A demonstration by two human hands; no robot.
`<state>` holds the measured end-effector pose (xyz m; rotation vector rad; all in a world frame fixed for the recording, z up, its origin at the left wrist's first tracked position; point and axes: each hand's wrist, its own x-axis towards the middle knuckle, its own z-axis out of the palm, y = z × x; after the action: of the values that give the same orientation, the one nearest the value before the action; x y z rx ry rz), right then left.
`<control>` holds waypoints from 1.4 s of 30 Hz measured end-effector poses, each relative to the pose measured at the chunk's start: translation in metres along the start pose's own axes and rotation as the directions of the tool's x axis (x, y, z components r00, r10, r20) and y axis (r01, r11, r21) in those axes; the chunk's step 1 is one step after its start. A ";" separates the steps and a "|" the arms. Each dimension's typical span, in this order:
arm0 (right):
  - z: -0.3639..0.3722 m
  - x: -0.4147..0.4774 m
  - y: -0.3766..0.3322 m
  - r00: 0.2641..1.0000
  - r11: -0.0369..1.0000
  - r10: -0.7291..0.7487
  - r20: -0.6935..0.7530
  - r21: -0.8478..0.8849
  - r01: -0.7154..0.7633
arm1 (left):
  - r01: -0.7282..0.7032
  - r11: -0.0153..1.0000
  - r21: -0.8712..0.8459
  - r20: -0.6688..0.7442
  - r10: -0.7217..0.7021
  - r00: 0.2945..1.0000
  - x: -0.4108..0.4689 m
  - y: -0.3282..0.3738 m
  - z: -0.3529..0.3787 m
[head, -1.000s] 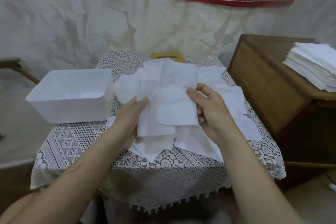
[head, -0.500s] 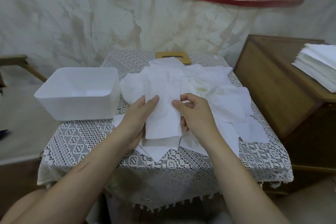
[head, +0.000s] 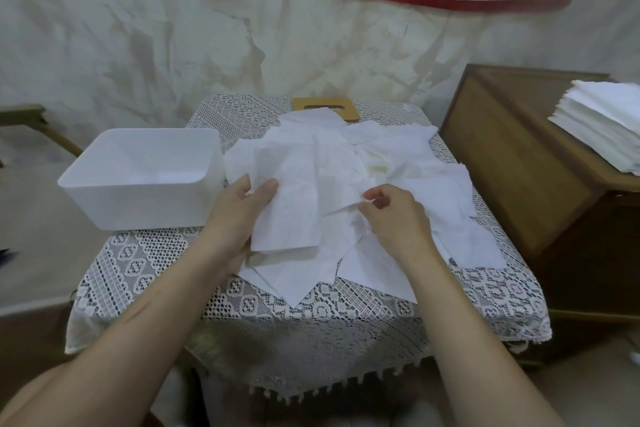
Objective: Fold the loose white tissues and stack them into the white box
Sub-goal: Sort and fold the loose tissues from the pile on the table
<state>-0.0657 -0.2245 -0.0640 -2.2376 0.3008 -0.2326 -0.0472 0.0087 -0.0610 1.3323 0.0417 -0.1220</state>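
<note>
A folded white tissue (head: pixel 289 215) is held at its left edge by my left hand (head: pixel 239 215), thumb on top, just above the heap. My right hand (head: pixel 394 218) pinches the edge of another tissue in the pile of loose white tissues (head: pixel 381 163) spread over the middle of the small table. The white box (head: pixel 138 180) stands on the table's left side, open at the top, with something white lying flat on its floor.
A lace cloth (head: pixel 156 274) covers the table. A wooden lid with a slot (head: pixel 325 107) lies at the far edge behind the pile. At the right, a wooden cabinet (head: pixel 512 163) carries a stack of white tissues (head: pixel 602 128). A marbled wall rises behind.
The tissue held between both hands was folded narrower. My right hand let go of it and moved right to pinch a tissue in the pile; my left hand keeps the folded one.
</note>
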 end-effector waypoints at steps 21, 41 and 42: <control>0.006 0.009 -0.019 0.999 0.947 0.010 -0.049 0.322 0.007 | 0.014 0.999 0.043 -0.004 -0.014 1.000 -0.002 0.000 -0.007; 0.002 0.002 -0.026 0.997 0.997 -0.081 -0.019 -0.013 0.080 | 0.003 0.999 0.047 0.031 -0.005 1.000 -0.006 0.002 -0.002; 0.000 0.002 -0.025 0.997 0.996 -0.073 -0.016 0.047 0.074 | 0.003 0.999 0.043 0.032 -0.004 0.999 -0.006 0.002 -0.001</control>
<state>-0.0604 -0.2099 -0.0444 -2.2034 0.2187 -0.2927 -0.0533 0.0106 -0.0584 1.3730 0.0144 -0.1481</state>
